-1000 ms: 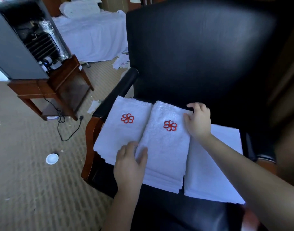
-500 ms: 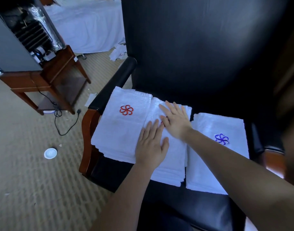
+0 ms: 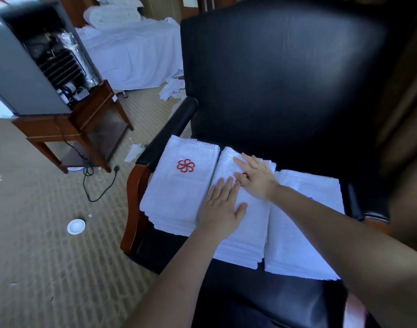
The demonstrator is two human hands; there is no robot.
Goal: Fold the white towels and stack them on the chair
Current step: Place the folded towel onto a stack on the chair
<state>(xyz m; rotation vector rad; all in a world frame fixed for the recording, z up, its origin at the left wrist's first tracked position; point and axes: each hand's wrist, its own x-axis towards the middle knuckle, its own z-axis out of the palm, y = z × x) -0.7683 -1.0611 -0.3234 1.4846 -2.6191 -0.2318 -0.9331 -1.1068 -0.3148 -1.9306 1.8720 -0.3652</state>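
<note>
Three stacks of folded white towels lie side by side on the seat of a black leather armchair [image 3: 285, 79]. The left stack [image 3: 176, 192] shows a red flower emblem. On the middle stack [image 3: 247, 230] both of my hands lie flat with straight fingers: my left hand [image 3: 220, 207] presses its near left part, my right hand [image 3: 256, 177] covers most of its red emblem. My right forearm crosses the right stack [image 3: 304, 237], hiding most of its emblem.
A wooden side table [image 3: 84, 129] carries a grey mini fridge [image 3: 20, 67] at the left, its black cable trailing on the carpet. A white lid [image 3: 76, 226] lies on the floor. A bed with white linen [image 3: 131, 53] stands behind, loose white cloths beside it.
Both hands went from the middle stack's edges to lying flat on its top and hold there. The camera has shifted a little.
</note>
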